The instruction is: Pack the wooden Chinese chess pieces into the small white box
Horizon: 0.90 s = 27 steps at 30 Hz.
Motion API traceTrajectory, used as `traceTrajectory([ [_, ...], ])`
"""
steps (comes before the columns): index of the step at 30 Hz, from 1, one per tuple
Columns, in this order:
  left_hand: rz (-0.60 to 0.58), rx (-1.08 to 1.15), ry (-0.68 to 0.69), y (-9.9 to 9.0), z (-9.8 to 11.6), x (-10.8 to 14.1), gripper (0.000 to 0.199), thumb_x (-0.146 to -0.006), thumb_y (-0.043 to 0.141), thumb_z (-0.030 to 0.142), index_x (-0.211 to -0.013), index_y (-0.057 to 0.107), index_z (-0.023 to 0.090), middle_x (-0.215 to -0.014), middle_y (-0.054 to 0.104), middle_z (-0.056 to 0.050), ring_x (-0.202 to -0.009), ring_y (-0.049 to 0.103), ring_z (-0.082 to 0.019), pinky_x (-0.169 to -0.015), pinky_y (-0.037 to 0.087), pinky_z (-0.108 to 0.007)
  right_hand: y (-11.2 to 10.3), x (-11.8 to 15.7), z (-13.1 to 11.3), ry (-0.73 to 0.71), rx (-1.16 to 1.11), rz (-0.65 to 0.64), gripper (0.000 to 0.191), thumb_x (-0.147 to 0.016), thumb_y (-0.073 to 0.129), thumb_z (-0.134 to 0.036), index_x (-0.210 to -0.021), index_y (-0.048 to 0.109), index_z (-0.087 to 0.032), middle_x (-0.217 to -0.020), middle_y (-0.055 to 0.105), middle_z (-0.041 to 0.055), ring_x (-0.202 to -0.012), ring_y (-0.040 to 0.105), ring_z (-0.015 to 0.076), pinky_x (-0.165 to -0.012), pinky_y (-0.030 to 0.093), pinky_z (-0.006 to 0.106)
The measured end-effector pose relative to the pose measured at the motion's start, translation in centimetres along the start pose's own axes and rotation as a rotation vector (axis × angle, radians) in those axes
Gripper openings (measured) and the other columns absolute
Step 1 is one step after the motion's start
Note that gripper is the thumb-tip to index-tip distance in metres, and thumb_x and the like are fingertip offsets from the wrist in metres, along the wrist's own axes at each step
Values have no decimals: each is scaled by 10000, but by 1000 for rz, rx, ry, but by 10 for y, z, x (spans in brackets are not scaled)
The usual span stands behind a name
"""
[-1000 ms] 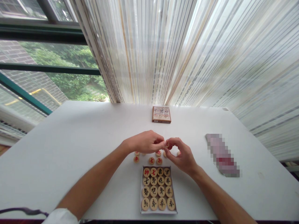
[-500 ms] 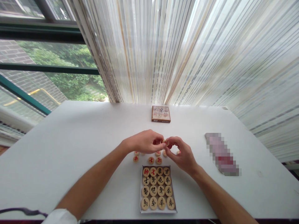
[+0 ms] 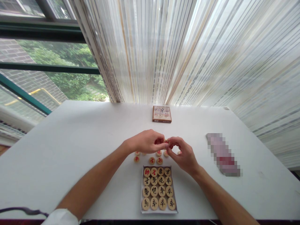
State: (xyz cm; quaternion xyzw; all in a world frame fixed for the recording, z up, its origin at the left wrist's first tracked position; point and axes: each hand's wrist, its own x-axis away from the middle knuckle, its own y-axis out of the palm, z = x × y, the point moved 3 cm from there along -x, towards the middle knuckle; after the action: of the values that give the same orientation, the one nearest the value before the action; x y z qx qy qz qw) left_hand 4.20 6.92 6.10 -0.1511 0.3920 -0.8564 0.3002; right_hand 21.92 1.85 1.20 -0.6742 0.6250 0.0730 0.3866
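Note:
My left hand (image 3: 146, 141) and my right hand (image 3: 182, 154) meet above the white table (image 3: 58, 140), their fingertips curled together. A round wooden xiangqi piece (image 3: 166, 141) shows between them, resting against my left thumb and fingers; my right fingers partly hide it. Just below my hands, several loose pieces lie flat, including one with a red character (image 3: 152, 160). Nearer me, a white tray (image 3: 141, 190) holds several wooden pieces in neat rows, with red or black characters.
A small patterned box (image 3: 162, 114) lies near the table's far edge. A pixelated pink object (image 3: 223, 154) lies to the right. Sheer striped curtains (image 3: 187, 56) hang behind the table, and a window (image 3: 53, 72) shows trees at left. A cable (image 3: 23, 210) crosses the lower left.
My hands have stayed close together around the piece, with only slight finger movement. The whole view has shifted a little with my head.

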Motion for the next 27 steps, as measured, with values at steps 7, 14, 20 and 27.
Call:
traceTrajectory([
  [7, 12, -10, -15, 2, -1, -1, 437, -956, 539, 534, -730, 627, 171, -620, 600, 19, -547, 477, -102, -538, 309, -234, 0, 1, 0, -3, 22, -17, 220, -896, 667, -153, -1080, 599, -252, -920, 715, 19, -774, 686, 157, -700, 581, 290],
  [14, 17, -14, -14, 1, 1, -1, 478, -959, 524, 563, -704, 622, 170, -598, 579, 24, -534, 453, -99, -531, 293, -239, 0, 1, 0, -13, 70, -11, 226, -880, 668, -145, -1063, 596, -258, -921, 718, 15, -754, 674, 157, -677, 567, 288],
  [20, 9, -18, 2, 1, 4, -1, 467, -990, 486, 508, -706, 630, 168, -603, 592, 24, -532, 452, -94, -534, 285, -243, 0, 0, -2, -27, 62, -8, 219, -885, 667, -141, -1055, 590, -255, -892, 707, 9, -748, 668, 154, -686, 564, 286],
  [27, -7, -21, 1, 0, 4, -1, 444, -1003, 464, 459, -730, 654, 165, -621, 610, 19, -547, 478, -101, -546, 297, -246, 0, -2, -4, -32, 55, -8, 210, -891, 670, -146, -1052, 586, -251, -858, 697, 2, -715, 655, 145, -659, 560, 273],
])
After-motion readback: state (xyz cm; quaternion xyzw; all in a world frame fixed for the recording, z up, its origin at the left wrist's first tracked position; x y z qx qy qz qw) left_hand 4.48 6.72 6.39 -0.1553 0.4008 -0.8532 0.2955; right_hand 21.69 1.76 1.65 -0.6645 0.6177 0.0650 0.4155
